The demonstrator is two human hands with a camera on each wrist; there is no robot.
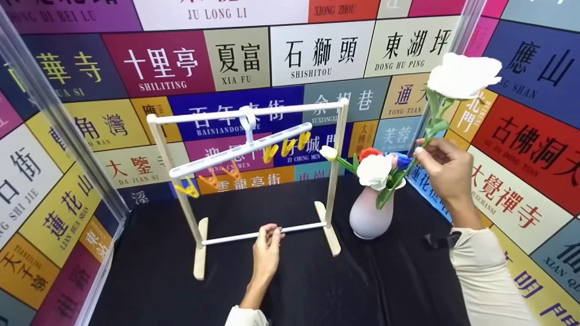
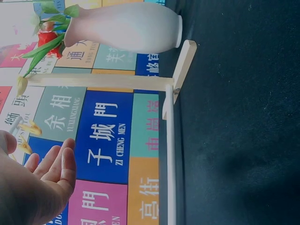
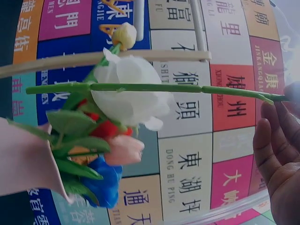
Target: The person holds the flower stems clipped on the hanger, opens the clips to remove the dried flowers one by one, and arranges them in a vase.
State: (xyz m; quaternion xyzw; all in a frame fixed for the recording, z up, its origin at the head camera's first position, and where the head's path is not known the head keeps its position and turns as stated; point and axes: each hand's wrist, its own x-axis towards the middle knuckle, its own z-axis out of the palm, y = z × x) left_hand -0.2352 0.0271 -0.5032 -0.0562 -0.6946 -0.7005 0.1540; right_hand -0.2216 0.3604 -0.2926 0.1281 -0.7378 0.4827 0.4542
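Note:
My right hand (image 1: pixel 446 170) pinches the green stem (image 3: pixel 150 88) of a white artificial rose (image 1: pixel 464 76), held upright above and to the right of a pale pink vase (image 1: pixel 370 215). In the right wrist view the bare lower stem crosses in front of the vase's flowers, and the held bloom is out of sight. The vase holds another white rose (image 1: pixel 374 171), a blue flower (image 3: pixel 101 183), a red one (image 2: pixel 47 44), a pink one (image 3: pixel 125 150) and a white tulip (image 1: pixel 329 153). My left hand (image 1: pixel 267 251), fingers loosely bent, is near the rack's lower bar (image 1: pixel 226 238), holding nothing.
A wooden rack (image 1: pixel 335 176) stands left of the vase. From its top bar hangs a tilted white hanger (image 1: pixel 213 158) with yellow clips (image 1: pixel 287 147) and orange clips (image 1: pixel 209 179). Black cloth (image 1: pixel 317 290) covers the table. Behind it stand walls of colourful printed signs (image 1: pixel 321 52).

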